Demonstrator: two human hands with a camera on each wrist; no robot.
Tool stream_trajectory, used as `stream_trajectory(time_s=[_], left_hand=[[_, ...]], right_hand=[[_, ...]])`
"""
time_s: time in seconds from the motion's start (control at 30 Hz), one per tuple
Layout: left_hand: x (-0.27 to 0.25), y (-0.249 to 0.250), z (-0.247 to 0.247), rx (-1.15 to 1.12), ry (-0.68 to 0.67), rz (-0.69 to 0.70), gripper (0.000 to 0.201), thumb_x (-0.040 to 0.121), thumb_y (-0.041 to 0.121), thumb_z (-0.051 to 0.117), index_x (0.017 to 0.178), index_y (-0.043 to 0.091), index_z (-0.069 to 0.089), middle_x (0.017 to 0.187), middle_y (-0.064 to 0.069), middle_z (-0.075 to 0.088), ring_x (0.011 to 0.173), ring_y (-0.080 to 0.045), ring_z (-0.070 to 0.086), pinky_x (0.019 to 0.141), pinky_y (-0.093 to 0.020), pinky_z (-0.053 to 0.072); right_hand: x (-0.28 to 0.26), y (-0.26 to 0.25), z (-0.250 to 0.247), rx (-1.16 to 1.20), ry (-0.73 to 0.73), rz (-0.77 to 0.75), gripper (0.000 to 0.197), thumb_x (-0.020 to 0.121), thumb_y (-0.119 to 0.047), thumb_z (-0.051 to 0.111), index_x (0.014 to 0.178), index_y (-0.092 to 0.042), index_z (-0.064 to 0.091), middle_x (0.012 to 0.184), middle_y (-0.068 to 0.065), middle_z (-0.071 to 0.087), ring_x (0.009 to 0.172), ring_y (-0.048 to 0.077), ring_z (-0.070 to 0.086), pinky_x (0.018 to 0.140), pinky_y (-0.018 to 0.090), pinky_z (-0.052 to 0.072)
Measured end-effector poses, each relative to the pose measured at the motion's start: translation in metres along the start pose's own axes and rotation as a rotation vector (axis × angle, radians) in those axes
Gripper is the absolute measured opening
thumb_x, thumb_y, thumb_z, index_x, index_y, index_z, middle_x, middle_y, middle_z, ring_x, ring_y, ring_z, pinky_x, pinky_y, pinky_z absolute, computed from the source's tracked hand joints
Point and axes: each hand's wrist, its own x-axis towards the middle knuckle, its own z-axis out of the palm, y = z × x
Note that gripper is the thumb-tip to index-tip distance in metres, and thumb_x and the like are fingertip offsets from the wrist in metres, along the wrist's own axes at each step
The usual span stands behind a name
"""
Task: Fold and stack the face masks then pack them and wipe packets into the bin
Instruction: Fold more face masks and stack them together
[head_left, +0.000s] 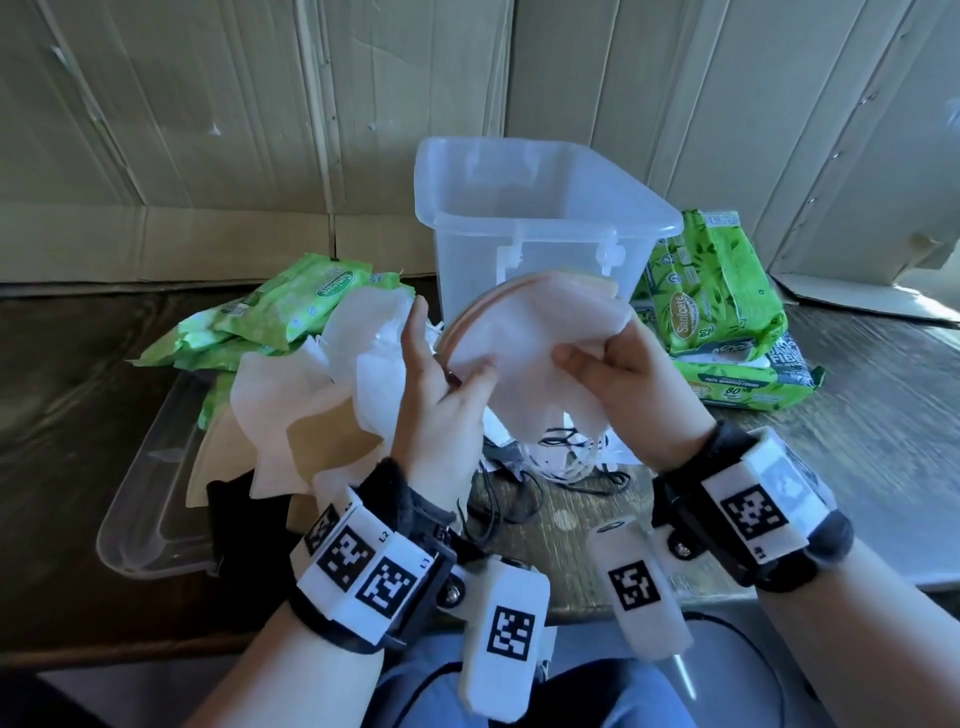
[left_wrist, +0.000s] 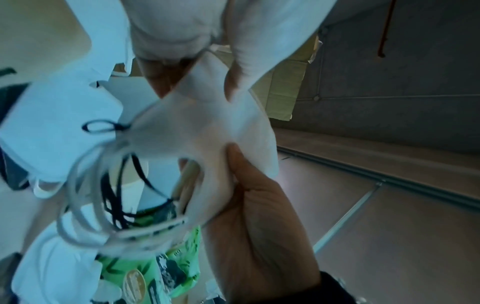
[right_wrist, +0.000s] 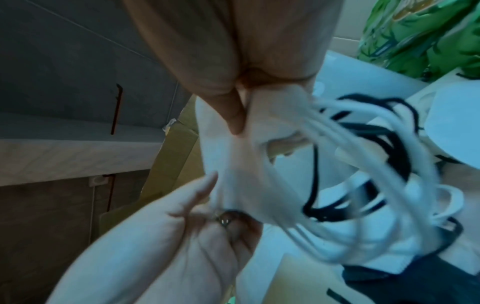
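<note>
I hold a small stack of folded white face masks up in front of the clear plastic bin. My left hand pinches its left edge with the thumb, while the forefinger points up. My right hand grips the right edge, thumb on top. White and black ear loops dangle below the stack. A loose pile of white and tan masks lies to the left. Green wipe packets lie left and right of the bin.
The bin's clear lid lies flat at the left under the mask pile. More masks with black loops lie on the dark wooden table beneath my hands. Cardboard sheets line the wall behind.
</note>
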Motion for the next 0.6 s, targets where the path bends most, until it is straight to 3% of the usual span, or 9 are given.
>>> stream_trajectory(time_s=[0.07, 0.13, 0.2, 0.3, 0.33, 0.4, 0.47, 0.53, 0.6], left_hand=[[0.0, 0.004, -0.004, 0.029, -0.02, 0.076, 0.075, 0.083, -0.005, 0.061, 0.14, 0.03, 0.027, 0.077, 0.015, 0.064, 0.073, -0.002, 0.057, 0.082, -0.017, 0.045], [0.0, 0.01, -0.009, 0.054, -0.075, 0.123, 0.075, 0.074, -0.007, 0.067, 0.127, 0.038, 0.038, 0.074, 0.022, 0.067, 0.072, -0.003, 0.058, 0.081, -0.025, 0.049], [0.0, 0.012, -0.011, 0.071, -0.17, 0.137, 0.06, 0.067, -0.002, 0.065, 0.11, 0.038, 0.052, 0.077, 0.012, 0.068, 0.079, -0.01, 0.062, 0.081, -0.03, 0.049], [0.0, 0.01, -0.011, 0.146, -0.314, 0.127, 0.041, 0.067, -0.006, 0.056, 0.084, 0.031, 0.065, 0.097, 0.009, 0.069, 0.103, -0.002, 0.06, 0.093, -0.018, 0.039], [-0.001, 0.008, -0.011, 0.178, -0.343, 0.094, 0.04, 0.068, -0.006, 0.054, 0.081, 0.029, 0.067, 0.097, 0.006, 0.069, 0.098, -0.002, 0.06, 0.09, -0.015, 0.038], [-0.002, 0.006, -0.011, 0.214, -0.377, 0.015, 0.037, 0.068, 0.0, 0.053, 0.083, 0.029, 0.07, 0.089, -0.006, 0.066, 0.076, -0.012, 0.051, 0.072, -0.021, 0.038], [-0.001, 0.003, -0.013, 0.246, -0.327, -0.016, 0.033, 0.072, 0.004, 0.056, 0.085, 0.031, 0.07, 0.09, -0.003, 0.063, 0.064, -0.008, 0.051, 0.061, -0.013, 0.037], [0.0, 0.002, -0.017, 0.252, -0.244, 0.005, 0.034, 0.079, -0.003, 0.061, 0.084, 0.03, 0.068, 0.098, 0.006, 0.066, 0.077, 0.016, 0.056, 0.072, -0.001, 0.038], [0.0, 0.003, -0.019, 0.248, -0.194, 0.014, 0.032, 0.078, -0.003, 0.067, 0.083, 0.029, 0.068, 0.1, 0.009, 0.067, 0.088, 0.019, 0.055, 0.083, -0.002, 0.037]], right_hand=[[0.002, -0.003, -0.008, -0.003, -0.019, 0.047, 0.036, 0.075, -0.006, 0.053, 0.111, -0.013, 0.048, 0.099, 0.001, 0.062, 0.09, 0.008, 0.06, 0.085, 0.026, 0.051], [0.002, -0.007, -0.012, -0.069, -0.063, 0.113, 0.029, 0.081, 0.001, 0.056, 0.102, -0.018, 0.05, 0.086, -0.001, 0.062, 0.071, 0.007, 0.061, 0.065, 0.024, 0.054], [0.002, -0.01, -0.014, -0.128, -0.125, 0.186, 0.03, 0.088, 0.009, 0.05, 0.098, -0.019, 0.049, 0.073, -0.001, 0.06, 0.05, 0.01, 0.055, 0.043, 0.024, 0.049], [0.002, -0.011, -0.015, -0.198, -0.215, 0.248, 0.031, 0.088, 0.011, 0.048, 0.106, -0.014, 0.046, 0.067, 0.007, 0.054, 0.041, 0.01, 0.046, 0.036, 0.021, 0.042], [0.003, -0.01, -0.017, -0.231, -0.239, 0.269, 0.031, 0.087, 0.009, 0.051, 0.109, -0.012, 0.044, 0.066, 0.011, 0.052, 0.041, 0.012, 0.045, 0.038, 0.021, 0.041], [0.006, -0.01, -0.023, -0.35, -0.272, 0.295, 0.031, 0.084, 0.0, 0.061, 0.106, -0.017, 0.046, 0.068, 0.015, 0.052, 0.052, 0.019, 0.049, 0.05, 0.03, 0.042], [0.016, -0.01, -0.037, -0.579, -0.251, 0.266, 0.031, 0.084, -0.007, 0.063, 0.109, -0.018, 0.049, 0.072, 0.011, 0.058, 0.063, 0.023, 0.054, 0.06, 0.036, 0.043], [0.026, -0.01, -0.053, -0.816, -0.184, 0.239, 0.033, 0.085, -0.006, 0.061, 0.116, -0.01, 0.051, 0.087, 0.009, 0.065, 0.078, 0.027, 0.061, 0.074, 0.039, 0.049], [0.032, -0.005, -0.066, -1.08, -0.245, 0.288, 0.04, 0.084, -0.008, 0.063, 0.122, -0.008, 0.05, 0.111, 0.011, 0.064, 0.098, 0.024, 0.06, 0.092, 0.035, 0.046]])
